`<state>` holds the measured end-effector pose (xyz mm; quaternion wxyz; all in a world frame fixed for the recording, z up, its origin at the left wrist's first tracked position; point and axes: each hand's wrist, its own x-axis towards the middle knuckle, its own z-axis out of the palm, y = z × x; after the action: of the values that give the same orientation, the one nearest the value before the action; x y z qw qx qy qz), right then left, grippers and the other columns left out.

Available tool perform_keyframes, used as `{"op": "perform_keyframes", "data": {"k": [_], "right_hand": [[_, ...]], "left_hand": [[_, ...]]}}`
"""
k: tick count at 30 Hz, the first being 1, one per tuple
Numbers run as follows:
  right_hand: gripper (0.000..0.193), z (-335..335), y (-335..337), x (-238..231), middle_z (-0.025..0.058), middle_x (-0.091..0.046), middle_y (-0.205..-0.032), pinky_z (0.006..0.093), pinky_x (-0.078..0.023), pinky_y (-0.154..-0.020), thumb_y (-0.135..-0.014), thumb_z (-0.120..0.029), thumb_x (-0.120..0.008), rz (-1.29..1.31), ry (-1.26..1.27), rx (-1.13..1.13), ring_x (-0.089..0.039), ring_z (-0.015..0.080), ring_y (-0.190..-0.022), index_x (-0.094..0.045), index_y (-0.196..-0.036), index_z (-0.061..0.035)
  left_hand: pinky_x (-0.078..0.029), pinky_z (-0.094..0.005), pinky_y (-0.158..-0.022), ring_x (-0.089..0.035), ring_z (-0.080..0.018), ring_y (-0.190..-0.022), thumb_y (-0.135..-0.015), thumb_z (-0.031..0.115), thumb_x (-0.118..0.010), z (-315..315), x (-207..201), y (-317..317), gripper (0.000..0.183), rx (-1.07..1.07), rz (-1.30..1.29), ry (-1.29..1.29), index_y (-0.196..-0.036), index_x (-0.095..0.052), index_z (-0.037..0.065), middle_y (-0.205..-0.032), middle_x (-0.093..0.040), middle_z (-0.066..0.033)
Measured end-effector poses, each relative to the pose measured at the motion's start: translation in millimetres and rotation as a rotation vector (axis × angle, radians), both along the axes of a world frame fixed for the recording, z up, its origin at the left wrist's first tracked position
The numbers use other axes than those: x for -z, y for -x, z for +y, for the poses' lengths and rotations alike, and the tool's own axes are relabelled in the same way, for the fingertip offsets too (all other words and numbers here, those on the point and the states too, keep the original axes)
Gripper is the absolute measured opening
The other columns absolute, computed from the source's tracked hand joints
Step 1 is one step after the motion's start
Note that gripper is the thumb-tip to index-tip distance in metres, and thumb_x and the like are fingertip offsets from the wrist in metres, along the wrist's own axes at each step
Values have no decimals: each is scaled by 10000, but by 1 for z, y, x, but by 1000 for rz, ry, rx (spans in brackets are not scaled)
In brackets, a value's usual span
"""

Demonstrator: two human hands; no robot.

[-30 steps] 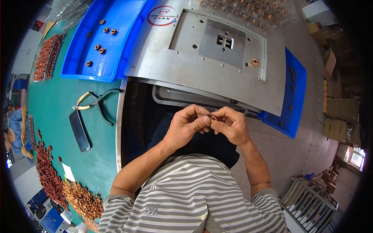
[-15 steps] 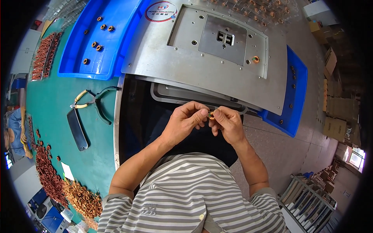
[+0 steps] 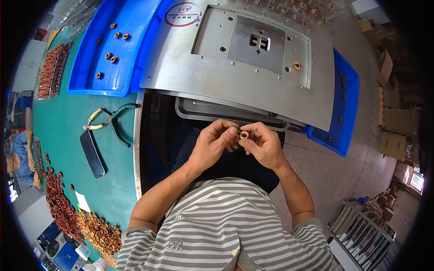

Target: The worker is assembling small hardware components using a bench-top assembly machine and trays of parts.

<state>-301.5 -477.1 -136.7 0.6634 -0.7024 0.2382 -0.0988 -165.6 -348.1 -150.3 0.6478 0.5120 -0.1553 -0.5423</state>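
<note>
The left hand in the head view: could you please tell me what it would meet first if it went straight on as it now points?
The left hand would most likely meet the small copper-wound ring held by the right hand; whether its fingertips already touch it is unclear.

The right hand [image 3: 266, 147] pinches a small copper-coloured ring [image 3: 244, 137].

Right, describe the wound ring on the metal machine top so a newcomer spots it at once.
Find the silver machine top right of the larger blue tray. In its sunken rectangular panel, go right from the slotted square plate to a small copper-coloured ring with a green patch. Unlike the similar held ring, it lies untouched, the only one in that panel.
</note>
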Motion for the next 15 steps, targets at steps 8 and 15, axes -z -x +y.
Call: {"op": "perform_keyframes", "data": {"k": [8,15], "right_hand": [[279,-6,4,-3,50,-661,-756,228,-483,-553,-824,-117,-762,53,161,-67,-610,90,-619,-612,-1026,3],[267,3,5,8,53,-650,-770,202,-469,-522,-851,-86,-734,-105,274,-25,-598,78,-596,-588,-1048,20]], "left_hand": [[-453,-203,-584,-538,-47,-654,-942,140,-628,3,-9,-5,144,103,-371,-39,-946,-627,-4,-771,-619,-3],[-424,-191,-556,-510,-33,-619,-923,143,-641,7,-1,-3,147,107,-318,-40,-883,-619,3,-697,-589,11]]}}
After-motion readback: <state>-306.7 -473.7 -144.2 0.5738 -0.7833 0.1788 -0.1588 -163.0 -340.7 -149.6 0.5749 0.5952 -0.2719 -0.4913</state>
